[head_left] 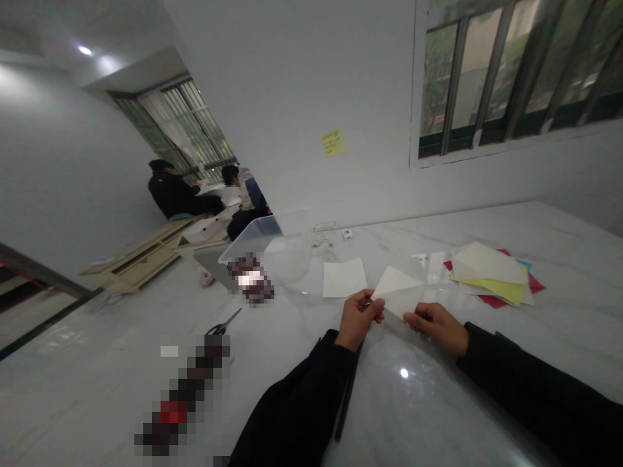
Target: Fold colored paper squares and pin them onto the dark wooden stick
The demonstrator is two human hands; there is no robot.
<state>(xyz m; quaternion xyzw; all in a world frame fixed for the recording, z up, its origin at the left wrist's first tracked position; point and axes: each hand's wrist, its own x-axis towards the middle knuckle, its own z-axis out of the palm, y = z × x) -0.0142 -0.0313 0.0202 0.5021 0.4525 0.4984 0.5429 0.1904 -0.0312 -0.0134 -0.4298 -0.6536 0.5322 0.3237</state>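
Note:
Between my two hands is a sheet of white paper, raised off the tabletop and showing a crease or fold line across it. My left hand pinches its left corner between thumb and fingers. At the lower right edge, my right hand grips the same sheet with its fingers curled. A second white paper lies flat on the table just beyond my left hand. Beyond my right hand rests a loose stack of coloured paper, with white, yellow, red and blue sheets.
A clear plastic bin stands behind, left of the papers. Scissors lie on the marble-patterned table, near a blurred-out long item. A dark thin rod shows under my left sleeve. A yellow note sticks to the wall. People sit far left.

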